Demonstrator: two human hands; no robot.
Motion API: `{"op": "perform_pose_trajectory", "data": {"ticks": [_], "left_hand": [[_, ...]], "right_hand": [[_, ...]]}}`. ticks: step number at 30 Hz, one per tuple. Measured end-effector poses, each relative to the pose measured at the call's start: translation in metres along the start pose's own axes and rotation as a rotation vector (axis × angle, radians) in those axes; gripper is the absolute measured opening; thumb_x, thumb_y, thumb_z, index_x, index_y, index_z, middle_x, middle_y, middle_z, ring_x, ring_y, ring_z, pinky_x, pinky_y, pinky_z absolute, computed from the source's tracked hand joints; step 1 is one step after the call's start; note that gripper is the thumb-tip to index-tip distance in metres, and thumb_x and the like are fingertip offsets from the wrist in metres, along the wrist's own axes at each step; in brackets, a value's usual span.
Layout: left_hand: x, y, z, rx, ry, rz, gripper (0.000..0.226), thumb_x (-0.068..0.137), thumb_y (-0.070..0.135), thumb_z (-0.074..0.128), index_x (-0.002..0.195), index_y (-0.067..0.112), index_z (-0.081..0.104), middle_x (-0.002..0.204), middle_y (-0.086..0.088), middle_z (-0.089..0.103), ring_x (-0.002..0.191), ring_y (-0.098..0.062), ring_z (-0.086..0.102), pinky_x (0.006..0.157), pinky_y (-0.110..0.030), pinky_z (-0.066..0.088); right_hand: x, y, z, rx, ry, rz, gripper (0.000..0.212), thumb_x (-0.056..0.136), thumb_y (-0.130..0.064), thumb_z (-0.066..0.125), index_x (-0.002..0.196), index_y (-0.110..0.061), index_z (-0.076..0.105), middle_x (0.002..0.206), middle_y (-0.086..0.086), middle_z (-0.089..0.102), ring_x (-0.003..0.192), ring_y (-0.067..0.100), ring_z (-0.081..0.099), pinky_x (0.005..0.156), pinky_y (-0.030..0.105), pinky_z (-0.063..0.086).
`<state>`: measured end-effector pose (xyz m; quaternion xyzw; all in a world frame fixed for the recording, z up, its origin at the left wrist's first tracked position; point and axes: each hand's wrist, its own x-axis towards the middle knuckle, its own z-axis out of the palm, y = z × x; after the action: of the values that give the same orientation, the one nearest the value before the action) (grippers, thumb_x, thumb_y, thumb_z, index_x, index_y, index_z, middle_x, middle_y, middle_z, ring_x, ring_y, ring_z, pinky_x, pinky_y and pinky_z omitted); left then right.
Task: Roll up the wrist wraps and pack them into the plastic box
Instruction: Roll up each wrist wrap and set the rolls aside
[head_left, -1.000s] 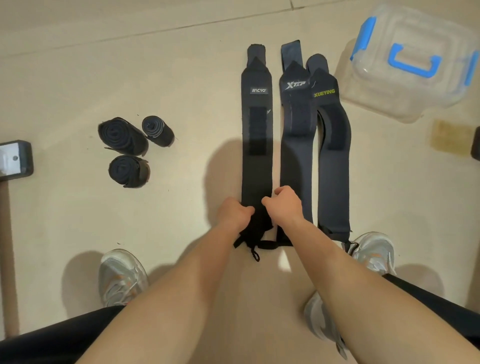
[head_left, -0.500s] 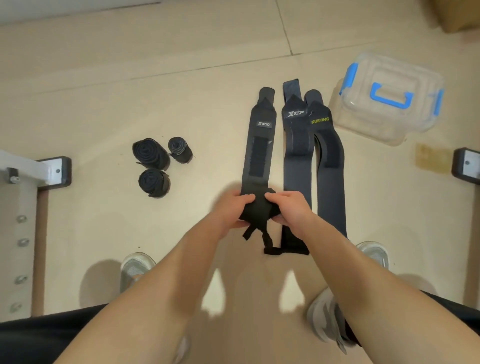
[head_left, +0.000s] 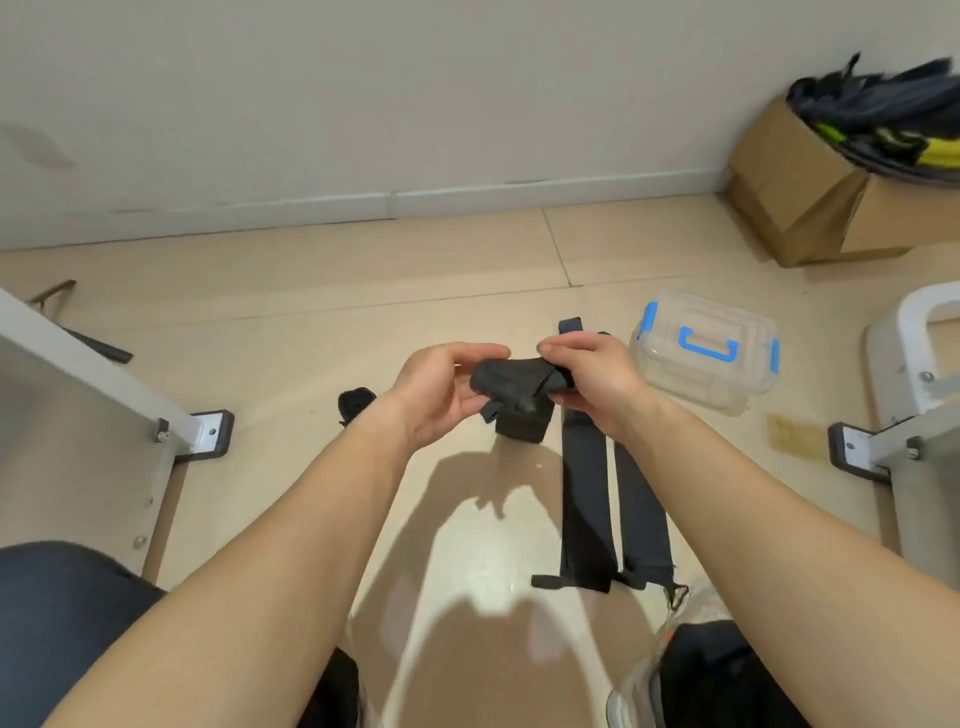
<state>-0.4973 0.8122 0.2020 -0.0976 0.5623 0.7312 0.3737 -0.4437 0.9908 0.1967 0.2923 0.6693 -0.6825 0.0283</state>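
Note:
A black wrist wrap (head_left: 511, 387), partly rolled, is lifted off the floor between both hands. My left hand (head_left: 441, 395) grips its left side and my right hand (head_left: 592, 379) pinches its right end; a short tail hangs below. Two more dark wraps (head_left: 587, 499) (head_left: 641, 514) lie flat and side by side on the floor under my right forearm. The clear plastic box (head_left: 704, 351) with blue clips and handle sits lid-closed to the right of my right hand. One rolled wrap (head_left: 356, 401) shows behind my left wrist; other rolls are hidden.
White metal frame legs with black feet stand at left (head_left: 208, 434) and right (head_left: 852, 449). A cardboard box (head_left: 795, 202) with dark gear sits against the wall at back right. My shoes and knees are at the bottom edge.
Both hands have raised the wrap from the floor while rolling it, and it is now a compact bundle. The camera has tilted up, bringing the wall and cardboard box into view.

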Motion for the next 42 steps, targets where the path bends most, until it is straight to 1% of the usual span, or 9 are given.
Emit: {"op": "perform_pose_trajectory", "data": {"ticks": [6,9,14,17,20,22,27,35,42], "left_hand": [[-0.06,0.07,0.005,-0.186,-0.28,0.144,0.041,0.096,-0.014,0.036,0.11,-0.002,0.072,0.103,-0.016,0.075,0.085,-0.017,0.076,0.075,-0.021,0.061],[-0.077,0.089,0.01,-0.134,-0.268,0.251,0.032,0.094,-0.005,0.052,0.09,0.006,0.082,0.098,-0.012,0.078,0.087,-0.013,0.076,0.073,-0.017,0.06],[-0.086,0.103,0.027,0.198,-0.037,0.423,0.007,0.098,0.01,0.064,0.099,0.006,0.07,0.084,-0.009,0.075,0.069,-0.011,0.073,0.059,-0.017,0.055],[-0.082,0.103,0.029,0.438,0.123,0.57,0.019,0.1,0.025,0.065,0.083,0.017,0.068,0.061,0.009,0.061,0.049,-0.005,0.052,0.05,-0.018,0.04],[-0.079,0.102,0.025,0.565,0.176,0.678,0.022,0.102,0.029,0.061,0.084,0.023,0.073,0.072,0.021,0.072,0.069,0.011,0.063,0.07,-0.011,0.047],[-0.075,0.101,0.024,0.561,0.111,0.669,0.023,0.106,0.025,0.054,0.096,0.02,0.074,0.094,0.011,0.079,0.093,0.001,0.071,0.09,-0.021,0.052],[-0.058,0.088,0.027,0.452,0.083,0.686,0.029,0.107,0.031,0.046,0.117,0.011,0.065,0.114,-0.005,0.075,0.108,-0.019,0.071,0.097,-0.045,0.057],[-0.048,0.081,0.041,0.346,0.057,0.724,0.018,0.106,0.014,0.052,0.121,0.012,0.062,0.111,-0.002,0.075,0.104,-0.013,0.072,0.091,-0.026,0.056],[-0.044,0.076,0.046,0.344,0.133,0.731,0.017,0.099,0.031,0.057,0.109,0.02,0.065,0.108,-0.002,0.076,0.106,-0.019,0.072,0.101,-0.046,0.055]], "right_hand": [[-0.041,-0.084,-0.016,0.193,-0.284,-0.112,0.043,0.094,0.011,0.038,0.113,-0.007,0.071,0.103,0.013,0.078,0.099,0.026,0.076,0.077,0.027,0.061],[-0.057,-0.105,-0.018,0.073,-0.368,-0.236,0.032,0.096,0.005,0.058,0.118,-0.014,0.071,0.108,0.007,0.079,0.103,0.018,0.075,0.075,0.02,0.058],[-0.067,-0.118,-0.006,-0.196,-0.133,-0.478,0.012,0.099,-0.022,0.067,0.092,-0.014,0.073,0.062,-0.001,0.063,0.052,0.012,0.054,0.055,0.026,0.044],[-0.066,-0.117,-0.002,-0.373,-0.009,-0.636,0.026,0.096,-0.034,0.067,0.08,-0.014,0.071,0.063,-0.002,0.043,0.061,0.013,0.037,0.062,0.033,0.031],[-0.066,-0.116,0.0,-0.412,0.002,-0.681,0.032,0.098,-0.036,0.066,0.077,-0.011,0.068,0.065,-0.004,0.042,0.062,0.009,0.036,0.063,0.033,0.03],[-0.061,-0.114,0.001,-0.394,-0.018,-0.651,0.034,0.099,-0.037,0.064,0.078,-0.011,0.069,0.065,-0.006,0.046,0.06,0.007,0.039,0.064,0.032,0.034],[-0.045,-0.102,0.005,-0.249,-0.081,-0.614,0.048,0.098,-0.04,0.063,0.076,0.002,0.057,0.065,-0.001,0.046,0.064,0.014,0.043,0.068,0.037,0.034],[-0.027,-0.096,0.014,-0.231,-0.073,-0.643,0.042,0.093,-0.055,0.057,0.083,-0.017,0.072,0.078,0.012,0.069,0.074,0.012,0.057,0.066,0.041,0.045],[-0.023,-0.097,0.015,-0.045,-0.172,-0.593,0.028,0.107,-0.025,0.054,0.088,-0.016,0.073,0.082,-0.006,0.073,0.082,0.005,0.066,0.076,0.026,0.054]]}}
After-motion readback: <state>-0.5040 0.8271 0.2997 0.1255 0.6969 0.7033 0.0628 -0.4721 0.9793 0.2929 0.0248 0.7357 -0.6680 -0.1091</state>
